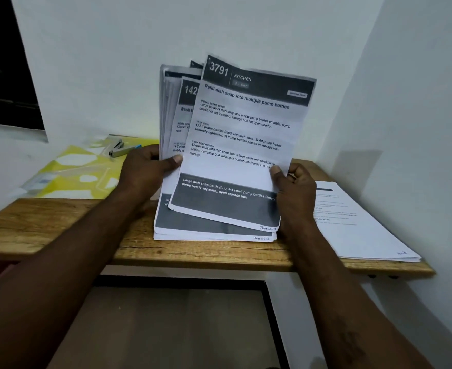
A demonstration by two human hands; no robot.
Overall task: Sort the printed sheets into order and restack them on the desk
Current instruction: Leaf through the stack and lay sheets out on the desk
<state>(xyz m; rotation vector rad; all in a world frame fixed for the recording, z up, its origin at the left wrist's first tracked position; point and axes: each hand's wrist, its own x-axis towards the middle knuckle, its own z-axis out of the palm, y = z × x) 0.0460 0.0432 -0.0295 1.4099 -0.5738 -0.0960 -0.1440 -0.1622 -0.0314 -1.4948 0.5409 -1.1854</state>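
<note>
I hold a stack of printed sheets (178, 121) upright, its bottom edge resting on the wooden desk (59, 225). My left hand (146, 171) grips the stack's left side, thumb across the front. The front sheet (246, 145), headed "3791 KITCHEN", is tilted to the right and pulled a little away from the stack. My right hand (294, 187) pinches its lower right edge. Handwritten page numbers show at the bottom right corners. A second pile of printed sheets (358, 225) lies flat on the desk to the right of my right hand.
A yellow patterned folder (78, 171) lies at the desk's back left, with a small stapler (118, 150) on it. White walls close the desk in behind and on the right. The desk's front edge runs just below the sheets.
</note>
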